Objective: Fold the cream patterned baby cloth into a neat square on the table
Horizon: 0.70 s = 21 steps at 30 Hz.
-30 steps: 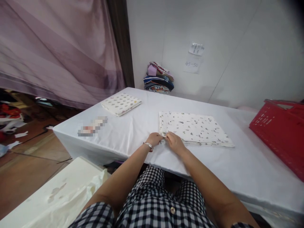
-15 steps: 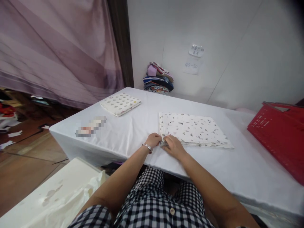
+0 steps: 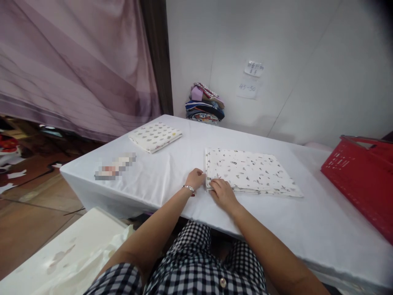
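A folded white cloth (image 3: 248,170) with a small scattered print lies flat on the white-covered table (image 3: 175,172) in front of me. My right hand (image 3: 224,194) rests on its near left corner, fingers stretched over the fabric and not gripping it. Just beside the cloth's left edge is my left hand (image 3: 195,179), fingers loosely bent and apart, with nothing visible in them; whether its fingertips touch the edge I cannot tell. A second folded cloth (image 3: 156,137), white with grey heart-like shapes, lies farther back on the left.
A red plastic basket (image 3: 362,180) stands at the table's right end. Against the wall is a stack of folded fabrics (image 3: 205,104). A blurred-out item (image 3: 115,166) lies at the left. A white surface with plastic wrapping (image 3: 92,266) is at lower left.
Both hands have loosened from the cloth's near left corner. My left hand has drawn slightly left, while the right has flattened onto the fabric. The corner now lies flatter.
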Each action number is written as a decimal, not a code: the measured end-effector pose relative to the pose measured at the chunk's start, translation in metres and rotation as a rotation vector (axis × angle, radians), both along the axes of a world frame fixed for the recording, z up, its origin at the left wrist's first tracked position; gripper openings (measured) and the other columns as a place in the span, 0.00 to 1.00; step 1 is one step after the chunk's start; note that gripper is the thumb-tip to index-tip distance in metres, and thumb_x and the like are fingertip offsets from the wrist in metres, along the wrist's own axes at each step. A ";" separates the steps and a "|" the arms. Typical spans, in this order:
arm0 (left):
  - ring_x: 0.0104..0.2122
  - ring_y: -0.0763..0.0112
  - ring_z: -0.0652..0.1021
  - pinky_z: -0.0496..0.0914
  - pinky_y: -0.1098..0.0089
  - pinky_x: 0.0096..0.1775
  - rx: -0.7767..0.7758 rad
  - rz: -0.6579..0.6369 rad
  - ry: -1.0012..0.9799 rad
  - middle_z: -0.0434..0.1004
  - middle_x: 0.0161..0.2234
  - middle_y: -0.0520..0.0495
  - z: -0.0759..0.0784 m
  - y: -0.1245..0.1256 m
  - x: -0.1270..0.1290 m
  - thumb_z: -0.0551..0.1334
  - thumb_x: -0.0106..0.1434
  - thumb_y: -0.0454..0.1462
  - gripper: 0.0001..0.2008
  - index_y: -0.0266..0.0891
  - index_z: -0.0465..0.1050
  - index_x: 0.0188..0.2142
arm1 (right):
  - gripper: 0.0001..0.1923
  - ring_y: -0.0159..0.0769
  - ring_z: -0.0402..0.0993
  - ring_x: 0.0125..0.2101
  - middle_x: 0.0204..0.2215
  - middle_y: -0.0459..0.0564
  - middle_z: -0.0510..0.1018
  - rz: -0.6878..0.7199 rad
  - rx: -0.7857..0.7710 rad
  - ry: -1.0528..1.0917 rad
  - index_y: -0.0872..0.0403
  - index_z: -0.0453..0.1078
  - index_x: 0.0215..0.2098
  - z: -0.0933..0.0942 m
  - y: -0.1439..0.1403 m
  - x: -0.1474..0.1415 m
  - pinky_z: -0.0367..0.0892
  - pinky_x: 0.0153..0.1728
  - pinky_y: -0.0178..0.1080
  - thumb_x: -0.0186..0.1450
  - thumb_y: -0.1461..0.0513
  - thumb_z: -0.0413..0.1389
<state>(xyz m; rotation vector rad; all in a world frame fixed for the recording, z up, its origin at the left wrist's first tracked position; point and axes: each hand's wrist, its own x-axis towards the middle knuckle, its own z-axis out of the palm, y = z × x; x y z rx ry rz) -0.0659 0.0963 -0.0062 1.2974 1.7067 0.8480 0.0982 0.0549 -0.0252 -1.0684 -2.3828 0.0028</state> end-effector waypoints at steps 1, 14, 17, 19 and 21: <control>0.19 0.75 0.71 0.63 0.76 0.23 -0.003 -0.002 0.024 0.72 0.21 0.53 0.001 0.004 0.000 0.59 0.55 0.38 0.12 0.37 0.67 0.39 | 0.15 0.42 0.62 0.43 0.44 0.54 0.69 -0.003 0.002 -0.017 0.56 0.63 0.46 0.000 -0.001 -0.001 0.59 0.41 0.42 0.62 0.58 0.53; 0.14 0.79 0.68 0.62 0.76 0.19 -0.121 -0.353 -0.039 0.74 0.22 0.52 -0.003 -0.019 0.024 0.62 0.52 0.37 0.09 0.36 0.68 0.33 | 0.11 0.37 0.67 0.37 0.36 0.52 0.74 0.196 0.087 -0.259 0.56 0.69 0.39 0.009 -0.018 0.092 0.63 0.39 0.39 0.65 0.68 0.46; 0.18 0.78 0.71 0.65 0.76 0.23 -0.060 -0.422 0.015 0.76 0.26 0.50 -0.005 -0.020 0.016 0.60 0.54 0.38 0.06 0.36 0.69 0.29 | 0.14 0.37 0.69 0.40 0.39 0.52 0.75 0.105 0.054 -0.273 0.54 0.70 0.40 0.013 -0.046 0.168 0.64 0.41 0.41 0.64 0.69 0.45; 0.25 0.75 0.74 0.67 0.74 0.29 0.070 -0.305 0.159 0.76 0.31 0.49 -0.003 -0.011 0.009 0.60 0.54 0.37 0.07 0.38 0.70 0.33 | 0.15 0.37 0.70 0.42 0.40 0.53 0.75 0.003 0.076 -0.281 0.54 0.70 0.41 0.011 -0.065 0.202 0.65 0.41 0.42 0.63 0.69 0.44; 0.32 0.72 0.75 0.68 0.72 0.36 0.187 -0.246 0.298 0.75 0.39 0.48 0.000 0.000 0.005 0.61 0.53 0.35 0.13 0.40 0.70 0.40 | 0.15 0.37 0.70 0.43 0.41 0.53 0.75 -0.059 0.139 -0.256 0.54 0.70 0.41 0.005 -0.082 0.214 0.67 0.41 0.41 0.63 0.69 0.45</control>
